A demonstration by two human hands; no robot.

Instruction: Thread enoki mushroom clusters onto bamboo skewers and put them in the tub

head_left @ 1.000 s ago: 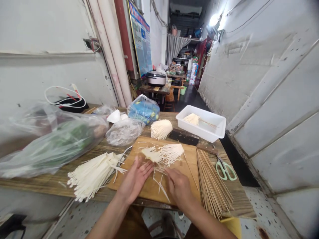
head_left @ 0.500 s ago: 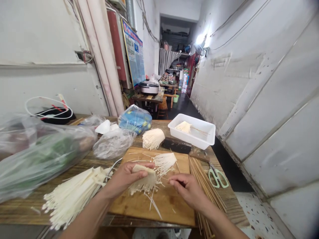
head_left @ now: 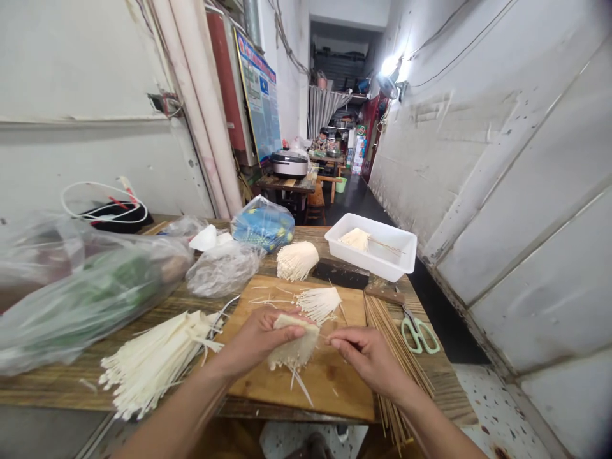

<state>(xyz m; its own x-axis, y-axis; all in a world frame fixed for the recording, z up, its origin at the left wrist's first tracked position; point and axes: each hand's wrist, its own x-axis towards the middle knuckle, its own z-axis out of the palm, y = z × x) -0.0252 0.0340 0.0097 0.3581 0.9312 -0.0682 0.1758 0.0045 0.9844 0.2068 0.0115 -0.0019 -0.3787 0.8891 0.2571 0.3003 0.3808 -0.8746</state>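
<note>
My left hand is closed on a flat bunch of enoki mushrooms, held over the wooden cutting board with the heads hanging down. My right hand pinches a thin skewer, whose tip meets the right edge of that bunch. Behind the hands, a fanned enoki piece lies on the board among loose strands. A thicker enoki bundle sits beyond the board. Many bamboo skewers lie along the board's right side.
A large enoki pile and plastic bags lie at left. A cleaver, green-handled scissors and a white tray holding skewered enoki are at right. A person sits far back.
My left hand has moved right with the enoki bunch, closer to my right hand. The skewer tip now meets the bunch's edge. The camera view has shifted slightly.
</note>
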